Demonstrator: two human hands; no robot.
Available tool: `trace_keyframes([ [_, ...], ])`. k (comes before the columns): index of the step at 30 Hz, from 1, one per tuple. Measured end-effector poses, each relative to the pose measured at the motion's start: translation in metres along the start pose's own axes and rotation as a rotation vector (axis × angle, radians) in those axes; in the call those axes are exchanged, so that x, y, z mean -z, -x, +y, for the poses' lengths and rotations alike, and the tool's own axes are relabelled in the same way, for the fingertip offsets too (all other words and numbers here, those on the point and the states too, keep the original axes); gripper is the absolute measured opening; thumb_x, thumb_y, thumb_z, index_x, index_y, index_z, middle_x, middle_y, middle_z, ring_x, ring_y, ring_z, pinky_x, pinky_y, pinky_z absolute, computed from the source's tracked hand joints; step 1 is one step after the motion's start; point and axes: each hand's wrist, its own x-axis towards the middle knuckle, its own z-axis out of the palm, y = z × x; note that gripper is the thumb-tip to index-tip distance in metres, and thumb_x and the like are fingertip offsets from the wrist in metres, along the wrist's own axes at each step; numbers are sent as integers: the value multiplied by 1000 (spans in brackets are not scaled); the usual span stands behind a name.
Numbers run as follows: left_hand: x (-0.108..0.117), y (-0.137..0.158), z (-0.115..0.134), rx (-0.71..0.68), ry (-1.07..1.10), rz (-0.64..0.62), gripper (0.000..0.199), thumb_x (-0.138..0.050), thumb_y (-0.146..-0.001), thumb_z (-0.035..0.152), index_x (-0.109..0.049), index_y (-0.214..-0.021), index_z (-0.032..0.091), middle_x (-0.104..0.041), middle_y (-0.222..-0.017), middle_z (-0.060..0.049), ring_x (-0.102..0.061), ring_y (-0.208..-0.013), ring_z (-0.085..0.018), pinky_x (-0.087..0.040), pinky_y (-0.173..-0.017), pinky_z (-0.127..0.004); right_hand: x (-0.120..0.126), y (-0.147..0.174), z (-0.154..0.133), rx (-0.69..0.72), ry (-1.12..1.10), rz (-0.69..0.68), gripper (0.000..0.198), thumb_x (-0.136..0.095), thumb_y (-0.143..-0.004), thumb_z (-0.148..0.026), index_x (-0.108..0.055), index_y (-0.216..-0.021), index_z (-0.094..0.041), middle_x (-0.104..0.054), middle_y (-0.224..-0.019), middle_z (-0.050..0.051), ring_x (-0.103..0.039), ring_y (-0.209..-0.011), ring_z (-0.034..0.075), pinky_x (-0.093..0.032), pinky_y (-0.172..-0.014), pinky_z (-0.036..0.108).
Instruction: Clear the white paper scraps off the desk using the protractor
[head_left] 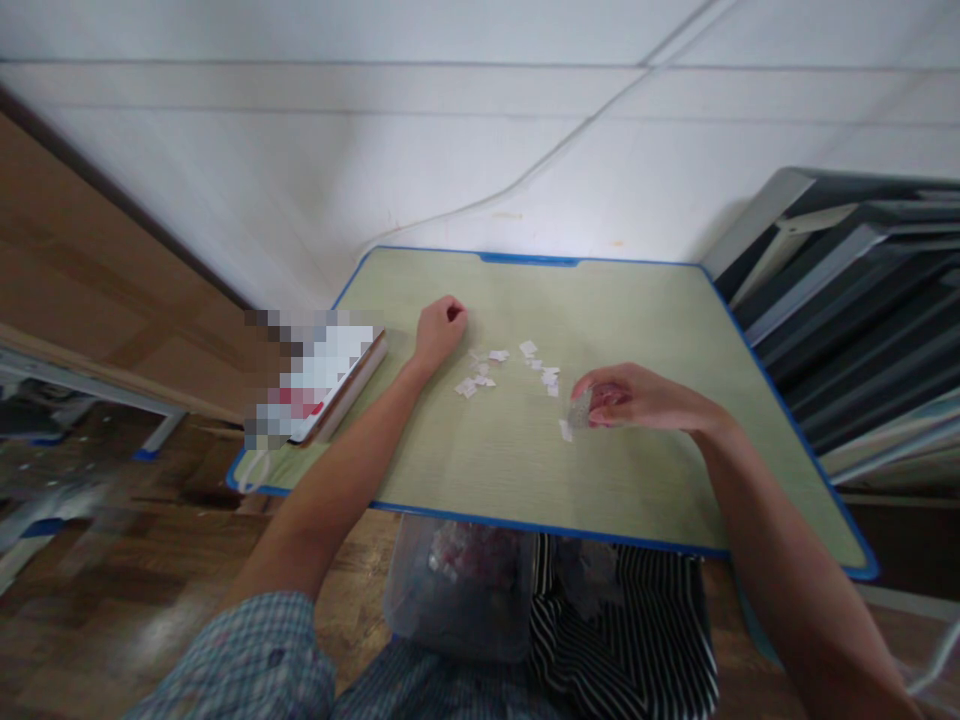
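The 2 hands over a blue-edged table. The left hand, toward the left edge, is curled into a loose fist; whether it encloses anything cannot be told. The right hand, right of centre, pinches what appears to be a small clear bag between thumb and fingers. Paper scraps lie in 2 loose groups near the middle of the table, between the hands; 1 lone scrap shows at the bag's lower side, contact uncertain. Possible faults: a sideways sweep of either hand, or a draught, could scatter the light scraps; any pushed past the near edge could drop into the plastic bin or onto the striped cloth below. Too slack a pinch could let the bag slip. The left forearm, swung outward, could nudge the white box at the left edge.
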Motion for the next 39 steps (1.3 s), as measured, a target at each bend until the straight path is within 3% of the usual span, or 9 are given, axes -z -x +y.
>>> trace_keyframes([
  [10,0,0,-1,6,9,-5,13,-42,-70,19,-55,-66,17,-61,-70,-3,-51,-68,-13,-40,-70,-26,0,2,2,-27,49,-93,29,-67,-64,-28,-60,-89,-15,-56,-60,-4,-51,-54,8,-38,-50,21],
  [26,-1,0,-1,-1,5,-7,14,-43,-70,19,-56,-68,16,-61,-71,-3,-51,-67,-12,-40,-69,-26,-4,4,2,-76,-42,-247,29,-67,-63,-24,-62,-91,-16,-56,-58,-4,-53,-54,9,-40,-51,20],
  [39,-1,0,-2,6,15,-5,13,-42,-70,19,-55,-66,17,-61,-70,-3,-51,-67,-13,-40,-69,-26,-7,5,2,-62,5,-331,28,-66,-64,-20,-63,-91,-15,-59,-59,-3,-55,-54,10,-40,-50,20],
])
